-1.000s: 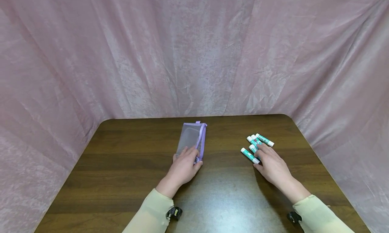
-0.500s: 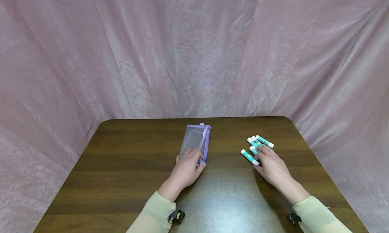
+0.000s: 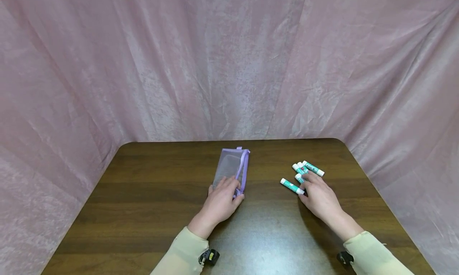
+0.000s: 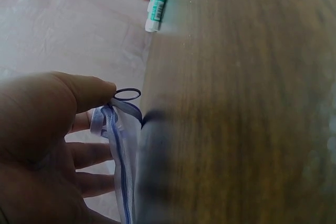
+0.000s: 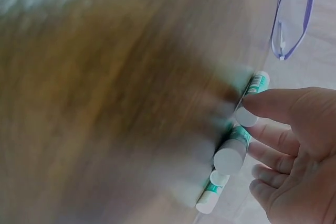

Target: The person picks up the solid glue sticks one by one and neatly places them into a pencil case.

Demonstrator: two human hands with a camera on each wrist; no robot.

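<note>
A mesh zipper pouch (image 3: pixel 226 163) with purple edging lies at the middle of the table, its zipper side gaping. My left hand (image 3: pixel 220 201) grips its near end, with the thumb at the zipper corner in the left wrist view, by a small loop (image 4: pixel 127 94). Over to the right, my right hand (image 3: pixel 320 199) pinches the near end of a teal-and-white glue stick (image 3: pixel 289 185) between thumb and index finger. Several more glue sticks lie just beyond those fingers, among them one glue stick (image 3: pixel 313 168) at the back. My right fingers partly hide one nearer stick (image 3: pixel 299 178).
Everything rests on a brown wooden table (image 3: pixel 150 195) with rounded far corners. A pink velvet curtain (image 3: pixel 229 67) hangs behind it and along both sides. A dark band with a small device (image 3: pixel 209 257) sits at my left wrist.
The pouch and my left hand have shifted slightly right. The nearest glue stick has slid a little left and turned slightly, with my right thumb and index finger at its end.
</note>
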